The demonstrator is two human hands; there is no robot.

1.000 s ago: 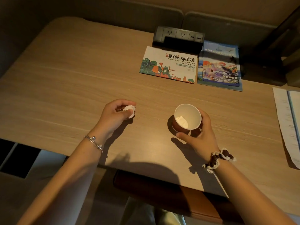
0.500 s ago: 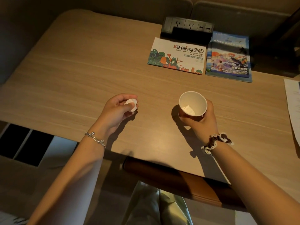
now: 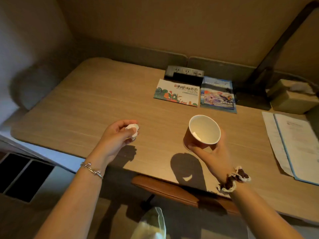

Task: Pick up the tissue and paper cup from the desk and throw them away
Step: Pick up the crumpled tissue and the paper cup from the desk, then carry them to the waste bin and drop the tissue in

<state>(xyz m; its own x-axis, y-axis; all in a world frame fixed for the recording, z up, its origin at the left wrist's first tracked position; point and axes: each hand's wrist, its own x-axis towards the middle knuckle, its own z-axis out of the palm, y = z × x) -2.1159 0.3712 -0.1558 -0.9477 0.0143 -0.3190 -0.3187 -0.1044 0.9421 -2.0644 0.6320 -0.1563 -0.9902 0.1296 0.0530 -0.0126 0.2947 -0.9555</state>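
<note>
We see both hands raised above the wooden tabletop (image 3: 82,107), each with one of the task's things. The left hand (image 3: 116,137) is curled closed around a crumpled white tissue (image 3: 133,129), which pokes out between the thumb and the bent fingers; a silver bracelet (image 3: 91,169) circles that wrist. The right hand (image 3: 213,153) grips the paper cup (image 3: 201,131) from below and from the side, thumb across its near lower wall and fingers wrapped round the far side. The cup is orange-brown outside and white inside, tilted with its mouth towards us, and a small white scrap lies in its bottom. It is held clear of the tabletop, and its dark round shadow falls on the wood near the front edge. A brown and white scrunchie (image 3: 233,179) sits on the right wrist.

Farther back on the tabletop, two brochures lie side by side: an illustrated white one (image 3: 177,93) and a blue one (image 3: 218,94) just to its right. Behind them, against the wall, stands a power outlet strip (image 3: 184,72). At the right edge lie printed papers on a blue folder (image 3: 296,144), and beyond them a tissue box (image 3: 291,95). Under the front edge of the tabletop we see a brown chair back (image 3: 165,188).
</note>
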